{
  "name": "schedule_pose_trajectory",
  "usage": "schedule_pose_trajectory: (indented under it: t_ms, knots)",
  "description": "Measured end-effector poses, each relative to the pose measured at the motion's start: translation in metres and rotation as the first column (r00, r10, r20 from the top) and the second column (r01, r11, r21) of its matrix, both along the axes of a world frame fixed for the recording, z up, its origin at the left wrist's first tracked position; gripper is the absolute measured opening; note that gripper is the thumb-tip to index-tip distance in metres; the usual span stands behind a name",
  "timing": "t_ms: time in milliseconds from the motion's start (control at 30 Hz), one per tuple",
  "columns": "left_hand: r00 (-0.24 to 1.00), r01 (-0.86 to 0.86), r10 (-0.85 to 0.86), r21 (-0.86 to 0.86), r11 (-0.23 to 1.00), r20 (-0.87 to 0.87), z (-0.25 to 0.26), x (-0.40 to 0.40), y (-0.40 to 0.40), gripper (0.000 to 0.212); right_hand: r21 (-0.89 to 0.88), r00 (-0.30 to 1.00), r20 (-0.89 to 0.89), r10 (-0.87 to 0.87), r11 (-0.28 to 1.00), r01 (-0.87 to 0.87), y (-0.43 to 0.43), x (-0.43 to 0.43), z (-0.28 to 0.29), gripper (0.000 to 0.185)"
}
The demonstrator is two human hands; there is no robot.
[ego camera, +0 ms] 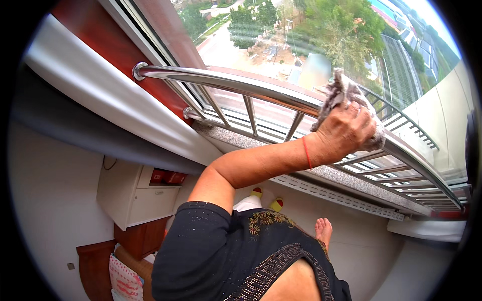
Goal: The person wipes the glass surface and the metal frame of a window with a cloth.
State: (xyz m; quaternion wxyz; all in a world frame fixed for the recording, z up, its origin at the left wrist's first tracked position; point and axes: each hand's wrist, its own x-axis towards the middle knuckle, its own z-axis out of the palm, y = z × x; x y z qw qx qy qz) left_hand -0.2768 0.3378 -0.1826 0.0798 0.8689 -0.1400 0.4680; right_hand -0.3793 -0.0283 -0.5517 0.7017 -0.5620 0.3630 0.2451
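My left hand (344,129) grips a crumpled grey-brown cloth (372,139) pressed over the top rail of a curved stainless steel guardrail (226,79). The cloth wraps partly around the rail, and one bunched end sticks up above my fingers. A thin red string bracelet circles my left wrist. My left arm reaches across in front of me to the right. The guardrail stands before a large glass window (263,41), with slanted metal bars below its top rail. My right hand is out of view.
Below the guardrail run a speckled stone sill (237,138) and a white slotted radiator cover (339,197). A pale curtain (113,90) hangs at left, beside a white cabinet (150,205). Yellow slippers (276,204) and a bare foot (324,229) are on the floor.
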Motion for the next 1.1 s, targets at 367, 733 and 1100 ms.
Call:
schedule_pose_trajectory:
  t_ms: [367, 733, 1100]
  knots:
    - [0.906, -0.373, 0.383, 0.087, 0.924, -0.181, 0.023, -0.161, 0.265, 0.052, 0.068, 0.973, 0.045, 0.225, 0.971, -0.228, 0.09, 0.001, 0.014, 0.032]
    - [0.832, -0.554, 0.545, -0.1, 0.826, -0.106, 0.008, -0.222, 0.393, 0.029, 0.034, 0.99, 0.058, 0.127, 0.991, -0.129, 0.105, 0.004, 0.005, 0.035]
    - [0.92, -0.381, 0.377, -0.024, 0.924, -0.11, 0.013, -0.156, 0.28, 0.022, 0.07, 0.981, 0.033, 0.194, 0.978, -0.196, 0.058, -0.024, 0.005, 0.035]
